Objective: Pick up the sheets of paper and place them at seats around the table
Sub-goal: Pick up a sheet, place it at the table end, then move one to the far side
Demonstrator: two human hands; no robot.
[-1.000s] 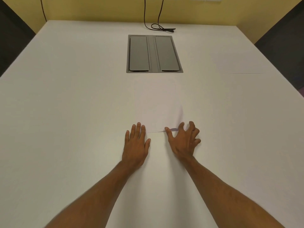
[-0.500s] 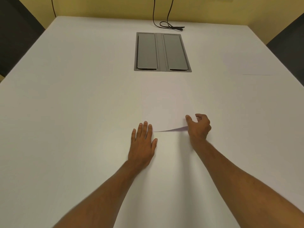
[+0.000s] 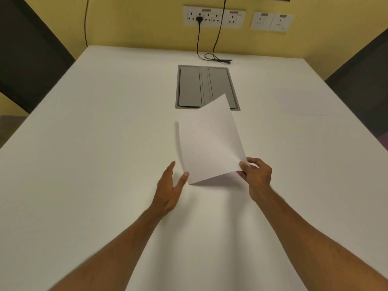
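Observation:
A white sheet of paper [image 3: 210,143] is lifted off the white table [image 3: 94,143], tilted with its far corner raised. My right hand [image 3: 256,175] pinches its near right corner between thumb and fingers. My left hand [image 3: 170,185] is open beside the sheet's near left corner, thumb tip touching the edge. Under the lifted sheet more white paper lies flat on the table, its near edge [image 3: 216,183] barely showing. Another sheet [image 3: 302,106] lies flat at the table's right side.
A grey cable box lid [image 3: 189,87] is set into the table's middle. A black cable [image 3: 216,57] runs from wall sockets [image 3: 212,16] onto the far edge. Dark chair backs stand at the left [image 3: 27,55] and right [image 3: 361,76].
My right hand lifted the sheet's near right corner and raised the sheet off the table. My left hand came up from pressing flat. The view tilted up toward the wall.

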